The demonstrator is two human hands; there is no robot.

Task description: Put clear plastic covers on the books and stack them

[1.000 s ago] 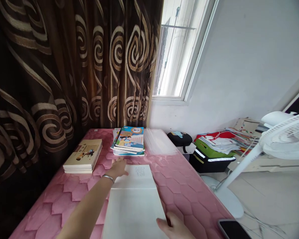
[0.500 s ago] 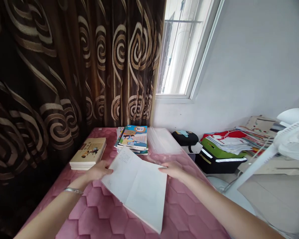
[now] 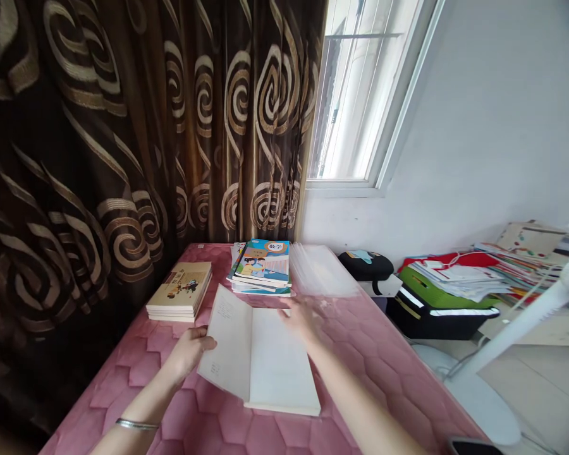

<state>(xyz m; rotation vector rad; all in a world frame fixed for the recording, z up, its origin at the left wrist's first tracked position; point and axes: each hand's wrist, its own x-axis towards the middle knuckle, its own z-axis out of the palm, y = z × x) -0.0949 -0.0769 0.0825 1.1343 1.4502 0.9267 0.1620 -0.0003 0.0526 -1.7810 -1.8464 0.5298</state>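
Note:
An open book (image 3: 284,366) lies on the pink quilted mattress (image 3: 208,423), its right side flat and its left cover tilted up. My left hand (image 3: 192,347) pinches the left edge of that cover between thumb and fingers. Over the upper right corner of the book is my right hand (image 3: 299,321), fingers apart, near or touching the page. Just beyond the book sits a stack of textbooks (image 3: 262,265) with a blue illustrated cover on top. Left of it is a pile of beige books (image 3: 180,291).
Clear plastic sheets (image 3: 325,272) lie right of the textbooks. A black case (image 3: 366,264), a green and black box (image 3: 436,303) with papers on it, and a white fan (image 3: 497,341) stand beyond the mattress's right edge. A patterned curtain (image 3: 246,126) hangs behind.
The book has come down flatter onto the mattress. My right hand has let go of its right edge and moved left over the page. My left hand keeps its hold. The view has shifted slightly left.

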